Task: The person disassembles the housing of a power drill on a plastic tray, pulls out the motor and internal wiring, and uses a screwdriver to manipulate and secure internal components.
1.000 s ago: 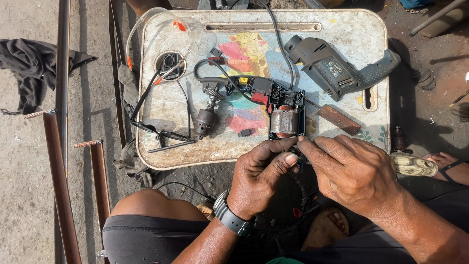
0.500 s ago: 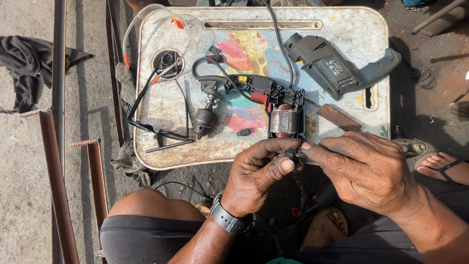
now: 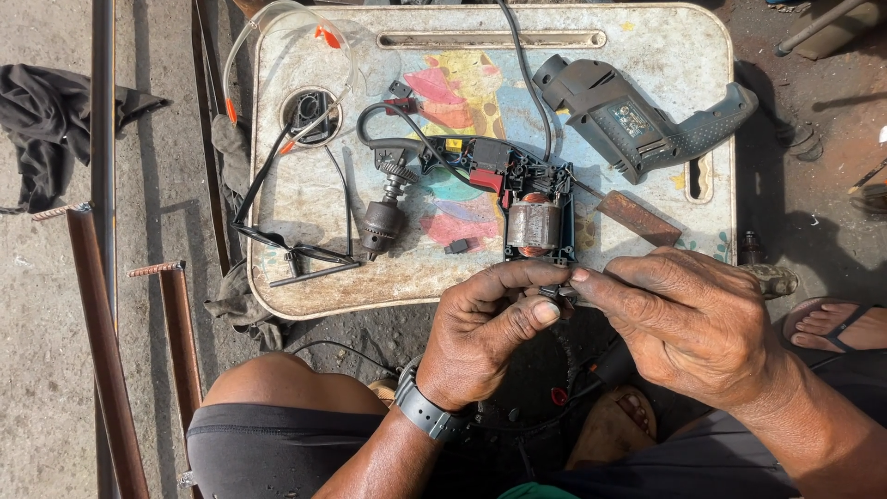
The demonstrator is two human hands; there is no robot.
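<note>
Fingertips of left hand (image 3: 480,342) and right hand (image 3: 688,319) in tight grip around seemingly one small dark part (image 3: 557,292).

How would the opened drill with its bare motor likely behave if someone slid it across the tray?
The opened drill probably feels heavy for its size, given the metal motor. Its loose black cable would likely drag floppily behind. The round chuck might roll slightly.

The left hand (image 3: 480,337) and right hand (image 3: 688,319) meet fingertip to fingertip, both pinching, it seems, near the left wrist's band (image 3: 427,411).
</note>
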